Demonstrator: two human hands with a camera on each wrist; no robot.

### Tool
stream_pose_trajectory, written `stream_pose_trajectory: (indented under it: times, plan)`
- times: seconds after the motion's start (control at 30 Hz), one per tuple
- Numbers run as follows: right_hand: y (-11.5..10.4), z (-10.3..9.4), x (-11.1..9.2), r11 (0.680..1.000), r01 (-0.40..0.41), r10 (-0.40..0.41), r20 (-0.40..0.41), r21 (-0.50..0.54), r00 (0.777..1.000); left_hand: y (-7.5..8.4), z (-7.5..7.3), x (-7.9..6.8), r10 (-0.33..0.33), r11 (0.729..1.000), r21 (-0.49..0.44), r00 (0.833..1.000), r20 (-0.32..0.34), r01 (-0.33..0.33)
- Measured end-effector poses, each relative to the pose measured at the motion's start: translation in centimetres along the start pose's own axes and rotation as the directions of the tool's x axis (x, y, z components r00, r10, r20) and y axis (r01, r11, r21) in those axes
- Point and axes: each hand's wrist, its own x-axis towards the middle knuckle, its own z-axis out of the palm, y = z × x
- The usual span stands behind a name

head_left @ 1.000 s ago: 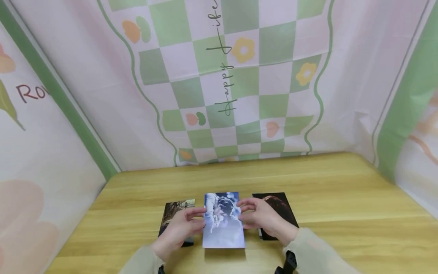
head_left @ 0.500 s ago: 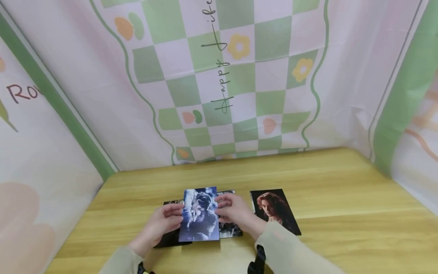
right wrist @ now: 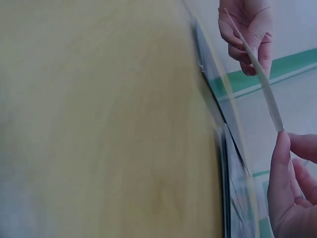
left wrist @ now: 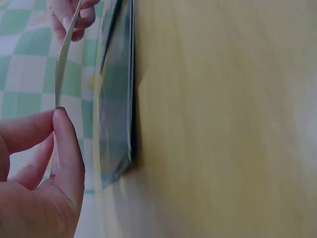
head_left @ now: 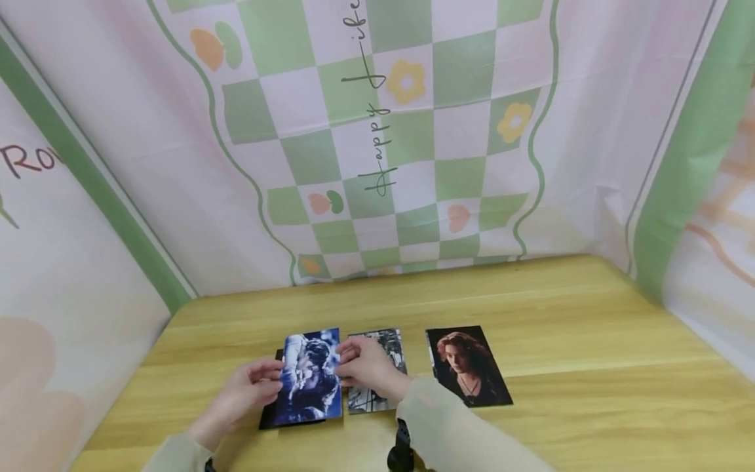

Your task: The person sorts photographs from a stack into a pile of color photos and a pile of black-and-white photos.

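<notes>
A blue-toned photo card [head_left: 310, 383] is held between my two hands, over a dark-edged card [head_left: 269, 415] at the left of the row. My left hand [head_left: 238, 393] pinches its left edge, and my right hand [head_left: 373, 368] pinches the right edge. Seen edge-on in the left wrist view, the held card [left wrist: 62, 69] bends slightly and stays apart from the pile [left wrist: 116, 99] on the table. The right wrist view shows the same thin card [right wrist: 267, 96] between both hands. Most of the left card's picture is hidden beneath it.
A black-and-white photo card [head_left: 392, 347] lies in the middle, partly under my right hand. To the right lies a dark portrait card [head_left: 468, 367]. The wooden table [head_left: 560, 314] meets a patterned cloth [head_left: 413, 144] at the back.
Both hands have carried the blue-toned card leftward, from over the middle card to over the left one. The middle and right cards have come more into sight.
</notes>
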Motion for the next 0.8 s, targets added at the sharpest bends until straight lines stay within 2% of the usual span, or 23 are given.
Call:
stream_pose_trajectory:
  times: [0.2,0.47,0.8]
  plan:
    - [-0.1,1.2,0.4,0.999,-0.007,0.007,0.009,-0.031,1.0,-1.0,-1.2,-0.1,0.0,1.0,-0.001,1.0,0.017,0.0]
    - [0.2,1.7,0.9,0.999,-0.04,0.042,0.063,-0.027,0.997,-1.2,-1.8,-0.2,-0.01,1.0,0.022,1.0,0.005,0.01]
    - [0.3,2.6,1.1,0.996,-0.067,0.066,-0.009,-0.052,0.998,-1.4,-1.9,-0.3,-0.011,0.997,0.072,1.0,-0.001,0.012]
